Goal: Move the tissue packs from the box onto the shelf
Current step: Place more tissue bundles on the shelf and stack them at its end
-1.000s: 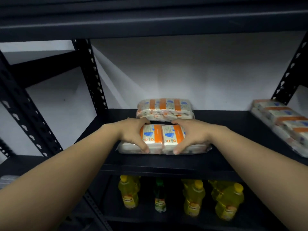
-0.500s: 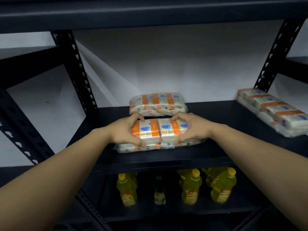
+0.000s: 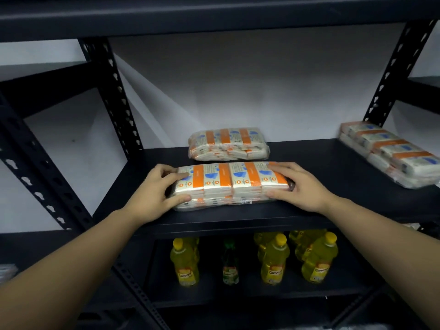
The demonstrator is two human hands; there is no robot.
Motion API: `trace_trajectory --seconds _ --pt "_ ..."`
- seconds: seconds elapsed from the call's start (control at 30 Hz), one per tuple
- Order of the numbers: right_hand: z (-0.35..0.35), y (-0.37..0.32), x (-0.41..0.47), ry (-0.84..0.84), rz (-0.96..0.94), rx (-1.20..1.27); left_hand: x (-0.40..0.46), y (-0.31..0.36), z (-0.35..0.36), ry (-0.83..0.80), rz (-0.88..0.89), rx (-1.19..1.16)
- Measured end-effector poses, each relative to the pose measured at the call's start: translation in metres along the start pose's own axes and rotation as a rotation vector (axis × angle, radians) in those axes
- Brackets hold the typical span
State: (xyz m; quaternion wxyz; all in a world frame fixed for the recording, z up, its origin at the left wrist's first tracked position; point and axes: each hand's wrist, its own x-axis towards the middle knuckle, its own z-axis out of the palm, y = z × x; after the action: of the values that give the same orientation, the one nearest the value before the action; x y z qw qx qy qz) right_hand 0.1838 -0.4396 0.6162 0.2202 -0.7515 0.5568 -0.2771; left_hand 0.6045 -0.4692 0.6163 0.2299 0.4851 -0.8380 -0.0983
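Note:
A plastic-wrapped tissue pack (image 3: 229, 184) with orange and blue stripes lies flat near the front of the black shelf (image 3: 321, 167). My left hand (image 3: 156, 194) grips its left end, thumb at the front edge and fingers on top. My right hand (image 3: 297, 186) grips its right end the same way. A second tissue pack (image 3: 228, 144) lies just behind it, toward the wall. More tissue packs (image 3: 390, 153) lie in a row at the shelf's right end. The box is out of view.
Black perforated uprights (image 3: 112, 91) frame the bay, and another shelf board (image 3: 214, 17) runs overhead. On the lower shelf stand several yellow oil bottles (image 3: 273, 260) and one small green bottle (image 3: 230, 265). The white wall (image 3: 238, 86) closes the back.
Both hands have slid outward from the pack's middle to its two ends. The pack now lies flat on the shelf, slightly nearer the front edge.

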Motion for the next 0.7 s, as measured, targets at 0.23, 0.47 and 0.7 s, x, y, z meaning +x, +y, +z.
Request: trace_trajectory --seconds 0.23,0.47,0.7 --pt "-0.013 0.003 -0.007 -0.004 0.051 -0.044 -0.005 -0.008 0.002 0.044 -0.037 -0.303" --pt "-0.018 -0.006 0.000 -0.069 0.167 0.219 0.005 -0.017 -0.007 -0.103 -0.164 -0.586" --pt "-0.009 -0.009 -0.002 0.048 0.274 0.358 0.004 -0.017 -0.002 -0.062 -0.207 -0.765"
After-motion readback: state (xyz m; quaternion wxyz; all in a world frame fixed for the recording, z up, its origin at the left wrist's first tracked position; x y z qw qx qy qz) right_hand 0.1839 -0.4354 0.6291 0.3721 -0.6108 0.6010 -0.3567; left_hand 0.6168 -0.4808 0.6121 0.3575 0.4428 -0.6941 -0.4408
